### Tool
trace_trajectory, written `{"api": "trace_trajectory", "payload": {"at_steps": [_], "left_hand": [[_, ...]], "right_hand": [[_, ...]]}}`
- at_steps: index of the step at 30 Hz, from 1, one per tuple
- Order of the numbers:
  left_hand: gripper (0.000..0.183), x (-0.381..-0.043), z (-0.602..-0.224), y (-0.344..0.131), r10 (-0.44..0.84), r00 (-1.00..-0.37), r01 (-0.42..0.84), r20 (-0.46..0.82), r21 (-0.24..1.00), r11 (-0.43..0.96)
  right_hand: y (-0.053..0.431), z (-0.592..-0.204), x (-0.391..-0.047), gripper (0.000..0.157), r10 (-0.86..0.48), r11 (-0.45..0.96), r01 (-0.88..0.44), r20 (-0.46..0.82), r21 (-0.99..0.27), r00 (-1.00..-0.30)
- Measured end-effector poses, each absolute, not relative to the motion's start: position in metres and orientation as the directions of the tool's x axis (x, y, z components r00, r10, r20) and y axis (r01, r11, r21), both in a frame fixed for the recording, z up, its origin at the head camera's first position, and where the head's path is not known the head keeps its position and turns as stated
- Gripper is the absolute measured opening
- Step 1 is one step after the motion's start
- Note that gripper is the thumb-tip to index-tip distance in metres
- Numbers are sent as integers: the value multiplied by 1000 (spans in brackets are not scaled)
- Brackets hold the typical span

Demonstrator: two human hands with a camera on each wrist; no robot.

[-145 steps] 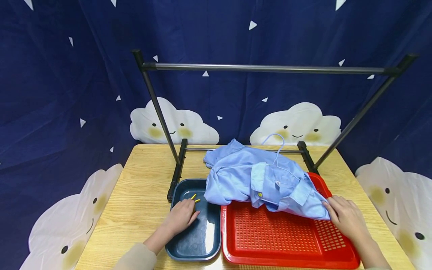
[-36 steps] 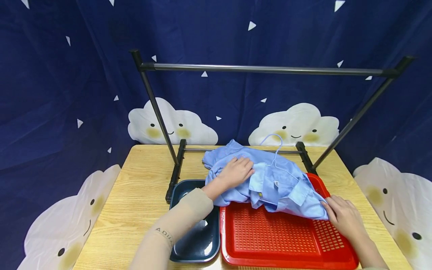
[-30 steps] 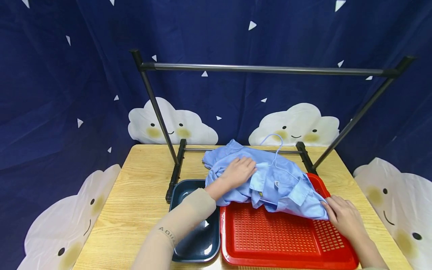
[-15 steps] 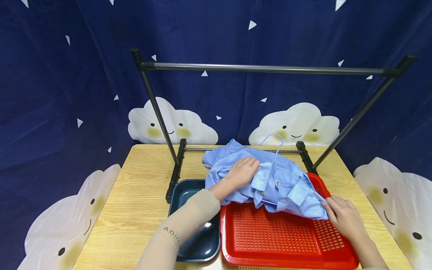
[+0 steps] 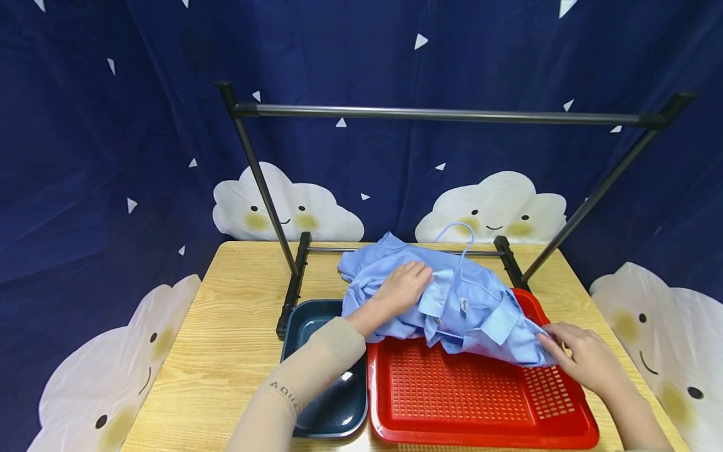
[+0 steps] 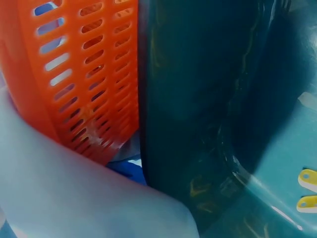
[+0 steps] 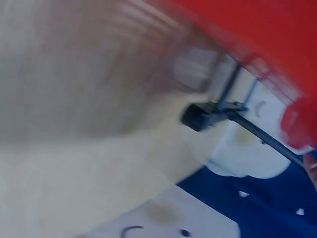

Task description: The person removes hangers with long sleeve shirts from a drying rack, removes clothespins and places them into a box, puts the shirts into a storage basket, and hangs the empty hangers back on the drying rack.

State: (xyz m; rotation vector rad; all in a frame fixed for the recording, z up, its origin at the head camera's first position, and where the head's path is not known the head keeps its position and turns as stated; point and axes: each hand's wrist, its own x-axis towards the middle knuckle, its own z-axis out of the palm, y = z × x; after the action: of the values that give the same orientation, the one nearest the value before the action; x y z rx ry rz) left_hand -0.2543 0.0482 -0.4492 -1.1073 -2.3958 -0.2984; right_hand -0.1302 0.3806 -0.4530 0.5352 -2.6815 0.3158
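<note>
A light blue shirt (image 5: 367, 276) lies bunched across the back of the red basket, its hem end spilling over onto the table. A pale blue hanger (image 5: 464, 242) sits within it, hook pointing up. My left hand (image 5: 402, 290) grips the cloth beside the collar flap, fingers bent over it. At the shirt's right end, my right hand (image 5: 587, 358) pinches the edge between thumb and forefinger. The left wrist view shows two yellow-and-white clip-like pieces (image 6: 308, 179) in the blue tray. The right wrist view is mostly blurred.
The red basket (image 5: 486, 433) stands at the front right of the wooden table (image 5: 198, 364). Left of it is the dark blue tray (image 5: 294, 314), partly hidden by my left sleeve. A black and grey garment rack (image 5: 429, 114) rises behind; a navy curtain hangs beyond.
My left hand has left the blue tray and taken hold of the shirt, shifting the collar flap slightly right. My right hand has adjusted its hold at the shirt's right end, moving slightly outward.
</note>
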Motion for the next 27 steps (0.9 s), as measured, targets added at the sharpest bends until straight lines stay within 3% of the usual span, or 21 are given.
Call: {"api": "trace_trajectory", "payload": {"at_steps": [7, 14, 22, 27], "left_hand": [[17, -254, -449, 47, 658, -539, 771, 525, -6, 637], [18, -252, -446, 46, 656, -528, 772, 539, -17, 636], [17, -251, -445, 46, 651, -508, 782, 565, -16, 623], [17, -250, -444, 45, 650, -507, 783, 566, -12, 622]], "right_hand": [[359, -414, -135, 28, -188, 945, -278, 410, -171, -892], [315, -395, -136, 55, -133, 971, -188, 314, -150, -940], [281, -401, -139, 60, -66, 984, -109, 280, -144, -958], [272, -409, -142, 61, -12, 987, -63, 324, -146, -946]]}}
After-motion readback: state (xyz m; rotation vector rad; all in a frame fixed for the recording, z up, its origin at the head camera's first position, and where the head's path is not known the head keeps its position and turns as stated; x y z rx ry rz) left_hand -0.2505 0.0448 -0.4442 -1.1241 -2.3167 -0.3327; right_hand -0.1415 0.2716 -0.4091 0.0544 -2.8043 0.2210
